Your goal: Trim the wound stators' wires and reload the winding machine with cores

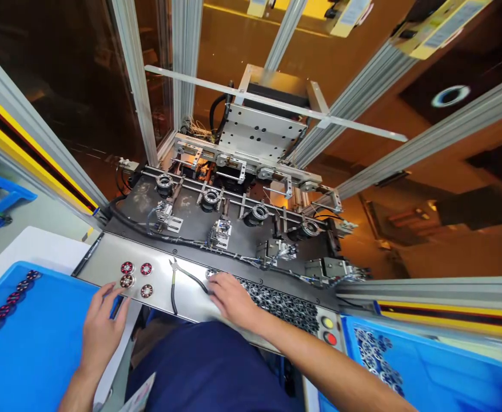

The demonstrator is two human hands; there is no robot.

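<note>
Left hand (103, 320) with fingers spread, just beside four round parts (146, 269) on steel ledge (156, 252). Right hand (234, 303) bent at silvery ring (210, 273); whether it grips, I cannot say. Between hands, pliers (175, 266), handles apart. Behind, framed machine (259, 131). Left blue tray (40, 355) has row of red-black parts (13, 297); right blue tray (439, 366), metal rings (371, 349).

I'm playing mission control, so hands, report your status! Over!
Left hand: beside four round, dark-and-reddish parts. Right hand: by a round silver-and-black part. Open, dark-handled metal pliers between them, possibly in the way.
</note>
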